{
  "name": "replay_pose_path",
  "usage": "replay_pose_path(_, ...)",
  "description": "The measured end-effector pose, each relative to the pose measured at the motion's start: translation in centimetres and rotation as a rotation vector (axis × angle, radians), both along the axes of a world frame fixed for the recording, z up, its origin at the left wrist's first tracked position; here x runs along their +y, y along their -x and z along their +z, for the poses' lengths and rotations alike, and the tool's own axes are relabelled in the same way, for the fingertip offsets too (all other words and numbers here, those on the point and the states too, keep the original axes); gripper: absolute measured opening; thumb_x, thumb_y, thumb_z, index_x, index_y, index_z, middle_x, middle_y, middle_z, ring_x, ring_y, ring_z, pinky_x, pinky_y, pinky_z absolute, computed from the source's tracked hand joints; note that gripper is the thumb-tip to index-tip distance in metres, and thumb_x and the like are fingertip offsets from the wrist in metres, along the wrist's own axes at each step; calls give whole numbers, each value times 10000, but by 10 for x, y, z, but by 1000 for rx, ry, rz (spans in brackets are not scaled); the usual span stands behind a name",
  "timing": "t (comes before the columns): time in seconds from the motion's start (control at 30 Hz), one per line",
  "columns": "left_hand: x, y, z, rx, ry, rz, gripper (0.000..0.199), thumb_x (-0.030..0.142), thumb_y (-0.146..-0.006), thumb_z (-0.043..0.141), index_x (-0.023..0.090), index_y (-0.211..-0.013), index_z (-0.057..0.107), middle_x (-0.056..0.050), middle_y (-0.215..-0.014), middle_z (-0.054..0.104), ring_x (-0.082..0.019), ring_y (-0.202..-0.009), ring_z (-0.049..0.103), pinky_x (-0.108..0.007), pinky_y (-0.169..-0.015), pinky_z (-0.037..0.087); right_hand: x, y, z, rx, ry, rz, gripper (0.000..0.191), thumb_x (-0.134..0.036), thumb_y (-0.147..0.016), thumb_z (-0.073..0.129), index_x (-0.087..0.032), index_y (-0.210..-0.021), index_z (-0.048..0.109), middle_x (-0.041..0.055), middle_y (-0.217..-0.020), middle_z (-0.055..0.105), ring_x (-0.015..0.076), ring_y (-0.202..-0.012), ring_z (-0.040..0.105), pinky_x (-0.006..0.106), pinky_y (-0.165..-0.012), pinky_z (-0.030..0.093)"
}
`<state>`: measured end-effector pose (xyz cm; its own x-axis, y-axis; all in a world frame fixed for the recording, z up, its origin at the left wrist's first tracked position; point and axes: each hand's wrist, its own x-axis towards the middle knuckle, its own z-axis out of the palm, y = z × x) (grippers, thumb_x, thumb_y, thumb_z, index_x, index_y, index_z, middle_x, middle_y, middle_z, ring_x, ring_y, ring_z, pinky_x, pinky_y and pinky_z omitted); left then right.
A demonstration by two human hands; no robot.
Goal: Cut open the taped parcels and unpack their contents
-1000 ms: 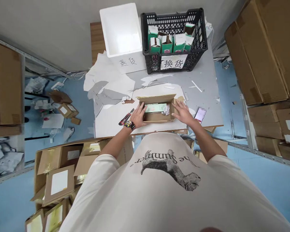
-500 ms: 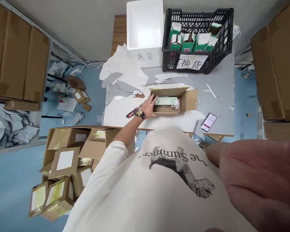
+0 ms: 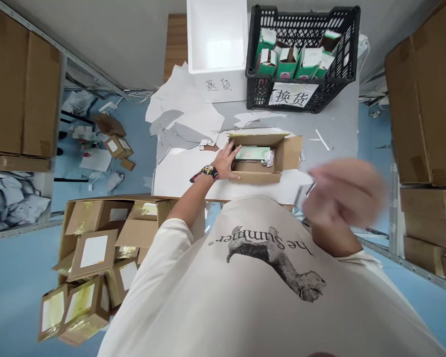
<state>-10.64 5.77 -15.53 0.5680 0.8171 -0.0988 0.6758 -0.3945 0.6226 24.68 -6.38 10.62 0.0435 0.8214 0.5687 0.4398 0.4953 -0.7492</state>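
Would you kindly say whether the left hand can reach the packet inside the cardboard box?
Probably yes: the left hand rests against the open cardboard box, and nothing lies over the packet.

The one view sits on the person's head, above the white T-shirt [image 3: 267,317]; it faces forward and steeply down at the open cardboard box [image 3: 292,153], close over the table [image 3: 334,134]; shelved cartons [image 3: 419,114] and blue floor [image 3: 18,297] flank it.
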Motion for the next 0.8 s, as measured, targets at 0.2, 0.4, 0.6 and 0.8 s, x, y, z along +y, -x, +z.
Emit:
replay_pose_path(0.2,2,-2,-2,-189,-12,66,1773,1134,-620,853,161,-1959,217,-318,-2013,39,-625,-1857,75,-803,-1472,215,120,56,-119,-774,605,311,373,-210,-1160,556,-199,-1408,834,165,-1396,845,364,-1306,746,519,-1167,638)
replay_pose_path(0.4,-8,-13,-3,-285,-12,222,1682,1039,-808,825,113,-1950,8,-349,-2000,83,-506,-1888,128,-694,-1521,207,163,105,-199,-1076,812,434,610,-110,-1032,660,-74,-1641,648,300,-1627,710,406,-1505,627,547,-1304,508)
replay_pose_path(0.6,-32,-24,-9,-300,39,423,1391,835,-1020,746,131,-1948,-15,-313,-2004,160,-423,-1896,181,-627,-1540,213,159,126,-228,-1021,746,483,687,-112,-931,720,-72,-1612,641,324,-1734,619,458,-1607,532,639,-1381,408)
replay_pose_path(0.8,-42,-30,-10,-309,84,541,1161,620,-1112,687,145,-1952,41,-269,-2008,212,-389,-1889,228,-616,-1530,259,159,134,-236,-892,617,603,612,-74,-1006,598,-148,-1610,662,234,-1672,721,379,-1624,583,559,-1409,418)
